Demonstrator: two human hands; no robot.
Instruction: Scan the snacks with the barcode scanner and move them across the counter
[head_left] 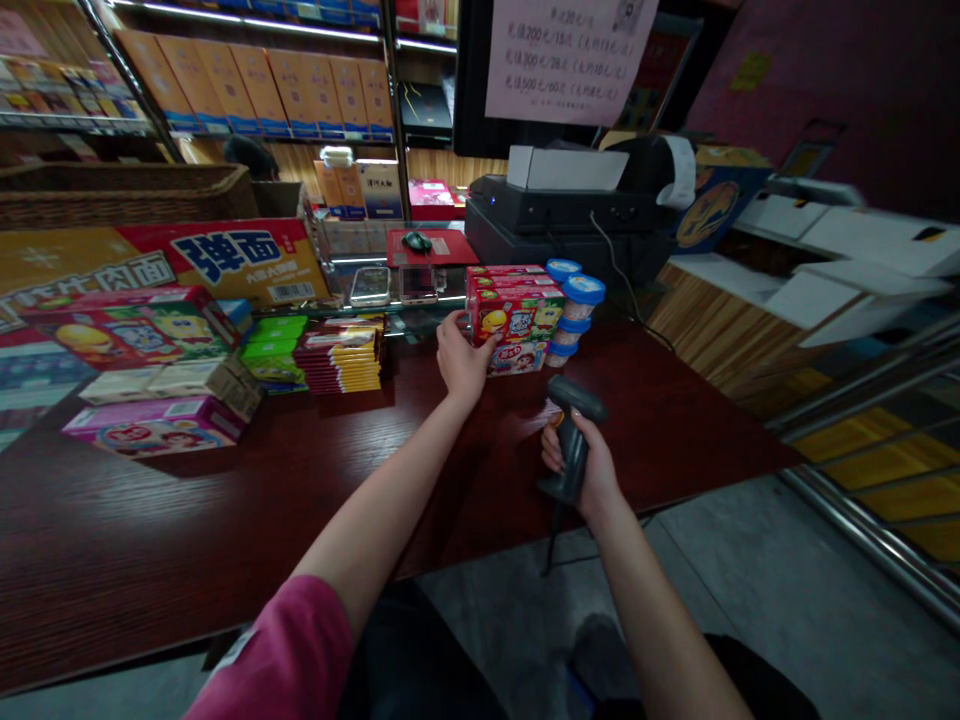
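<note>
My right hand [594,465] is wrapped around the handle of a dark barcode scanner [574,450], above the table's right part. Its cable hangs down past the table edge. My left hand [463,360] grips the left end of a red snack box [517,318], thumb across the front and fingers partly hidden behind. This box is in a small stack of similar boxes, with a pink and white box [521,360] at the bottom. Touching or close to the stack's right side stand several clear tubs with blue lids [583,290].
On the dark red table [315,480], left, are more snack boxes [161,425], green packets [274,348] and a pile of yellow and maroon packets [341,358]. Behind lie phones [371,286], a mouse [417,242] and a large noodle carton [247,255]. Metal rails [877,560] stand right.
</note>
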